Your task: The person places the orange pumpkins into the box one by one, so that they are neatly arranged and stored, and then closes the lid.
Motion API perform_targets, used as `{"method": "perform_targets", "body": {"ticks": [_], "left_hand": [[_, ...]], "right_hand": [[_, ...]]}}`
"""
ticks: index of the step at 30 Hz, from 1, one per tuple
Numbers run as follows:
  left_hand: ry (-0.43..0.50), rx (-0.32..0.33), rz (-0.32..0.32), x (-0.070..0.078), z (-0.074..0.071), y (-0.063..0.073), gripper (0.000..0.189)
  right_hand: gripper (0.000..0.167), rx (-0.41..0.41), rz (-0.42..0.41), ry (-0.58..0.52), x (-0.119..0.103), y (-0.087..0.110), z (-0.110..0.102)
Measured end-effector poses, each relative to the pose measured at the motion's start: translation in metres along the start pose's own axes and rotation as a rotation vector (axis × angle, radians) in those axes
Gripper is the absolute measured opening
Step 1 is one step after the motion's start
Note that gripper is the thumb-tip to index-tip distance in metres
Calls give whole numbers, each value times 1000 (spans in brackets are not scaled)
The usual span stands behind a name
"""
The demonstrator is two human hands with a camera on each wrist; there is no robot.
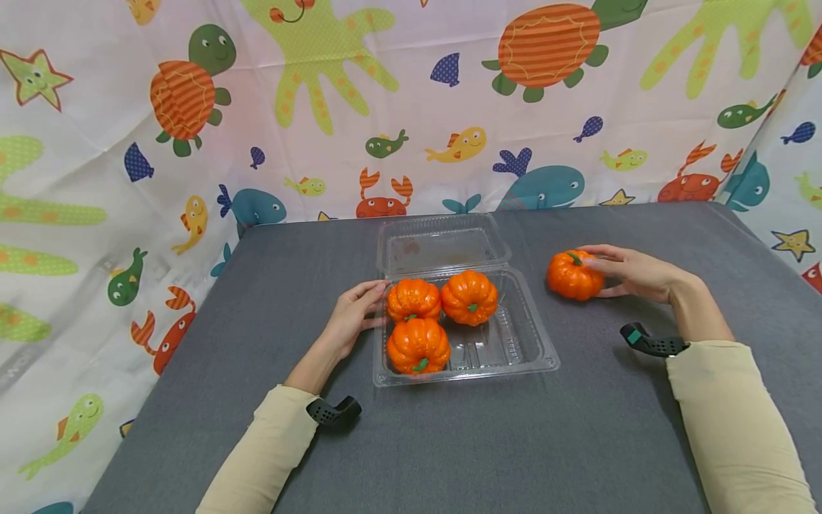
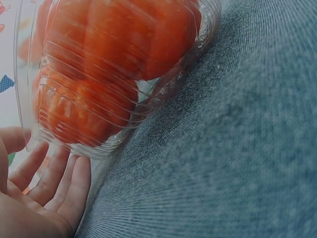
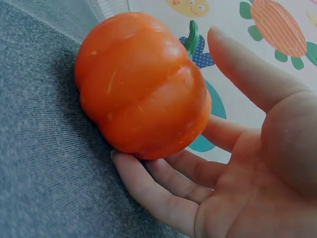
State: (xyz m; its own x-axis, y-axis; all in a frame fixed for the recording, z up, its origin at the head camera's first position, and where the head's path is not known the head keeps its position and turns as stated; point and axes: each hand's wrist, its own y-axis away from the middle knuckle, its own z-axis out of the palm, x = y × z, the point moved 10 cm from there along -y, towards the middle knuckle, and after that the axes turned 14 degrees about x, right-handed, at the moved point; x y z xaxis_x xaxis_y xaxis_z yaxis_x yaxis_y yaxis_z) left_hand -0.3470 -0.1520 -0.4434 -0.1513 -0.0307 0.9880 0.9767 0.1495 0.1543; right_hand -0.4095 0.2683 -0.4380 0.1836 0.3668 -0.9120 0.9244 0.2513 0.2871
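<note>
A clear plastic clamshell container (image 1: 524, 321) lies with its lid folded back, holding three small orange pumpkins, one of them at the front (image 1: 419, 348). My left hand (image 1: 349, 314) is at the container's left side, its fairly straight fingertips right at the wall and rim, as the left wrist view shows up close. Farther right, a fourth pumpkin (image 1: 571, 277) with a green stem is by the fingers of my right hand (image 1: 632, 273). In the right wrist view, these fingers reach along its near side and underside, while the thumb stands apart from it near the stem.
The grey cloth-covered table (image 1: 449, 450) spreads around the container. Behind it hangs a white curtain (image 1: 411, 164) printed with sea animals. The transparent lid (image 1: 443, 244) lies toward the table's far edge. A black wrist strap (image 1: 653, 341) sits at each sleeve cuff.
</note>
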Motion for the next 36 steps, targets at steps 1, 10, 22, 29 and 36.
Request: {"method": "perform_targets", "body": {"ticks": [1, 10, 22, 29, 36], "left_hand": [[1, 0, 0, 0, 0, 0, 38], [5, 0, -7, 0, 0, 1, 37], [2, -6, 1, 1, 0, 2, 40], [6, -2, -3, 0, 0, 1, 40], [1, -1, -2, 1, 0, 0, 39]], "right_hand": [[62, 5, 2, 4, 0, 0, 0], [58, -19, -31, 42, -2, 2, 3], [52, -76, -13, -51, -1, 6, 8], [44, -88, -13, -137, -3, 6, 10], [43, -140, -89, -229, -17, 9, 13]]}}
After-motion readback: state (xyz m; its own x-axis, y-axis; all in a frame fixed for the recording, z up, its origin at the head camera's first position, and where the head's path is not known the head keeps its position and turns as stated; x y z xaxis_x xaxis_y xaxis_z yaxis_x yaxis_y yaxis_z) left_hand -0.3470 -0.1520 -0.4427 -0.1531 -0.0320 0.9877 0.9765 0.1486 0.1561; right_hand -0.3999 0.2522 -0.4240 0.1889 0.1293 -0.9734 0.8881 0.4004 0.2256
